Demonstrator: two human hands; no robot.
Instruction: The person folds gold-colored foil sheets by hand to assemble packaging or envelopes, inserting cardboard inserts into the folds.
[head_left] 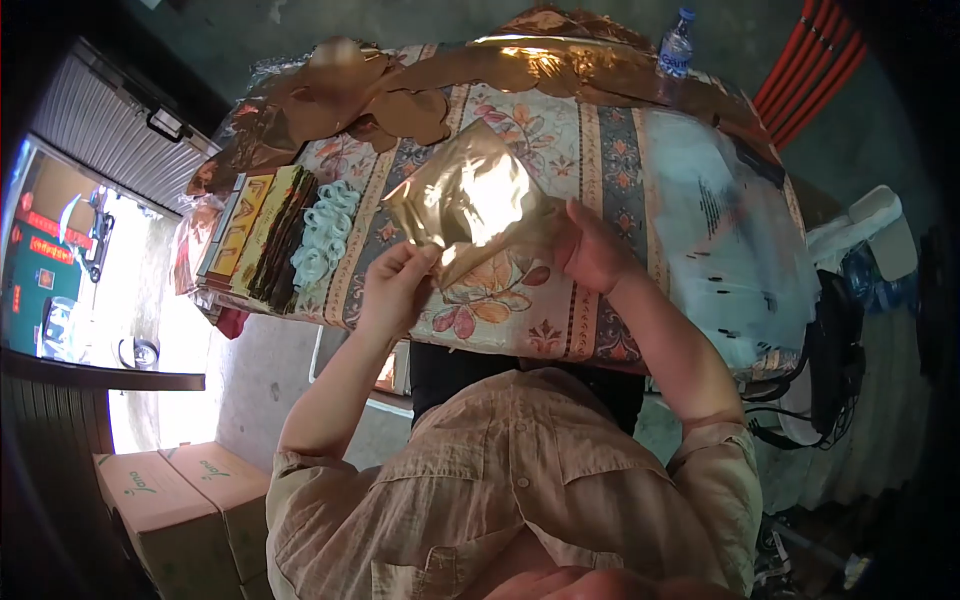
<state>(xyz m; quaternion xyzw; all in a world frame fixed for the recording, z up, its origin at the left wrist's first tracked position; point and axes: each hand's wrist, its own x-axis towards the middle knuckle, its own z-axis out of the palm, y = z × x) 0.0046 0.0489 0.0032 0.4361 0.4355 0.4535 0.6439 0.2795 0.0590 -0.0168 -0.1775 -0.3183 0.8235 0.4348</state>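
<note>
A shiny, squarish gold foil sheet (pixel 430 205) is held up over the patterned tablecloth, glaring brightly at its middle. My left hand (pixel 398 285) pinches its lower left edge between thumb and fingers. At the right corner, my right hand (pixel 598 250) has the foil between its thumb and fingers; the fingertips are partly hidden and a little blurred. To the left of my left hand lie a pile of pale looped ribbon pieces (pixel 325 235) and a stack of yellow and gold printed packets (pixel 255 230).
Copper-coloured foil pieces (pixel 410 112) spread along the table's far side. A water bottle (pixel 677 45) stands at the far right edge. Clear plastic bags (pixel 715 240) cover the table's right end. Cardboard boxes (pixel 180 490) sit on the floor at lower left.
</note>
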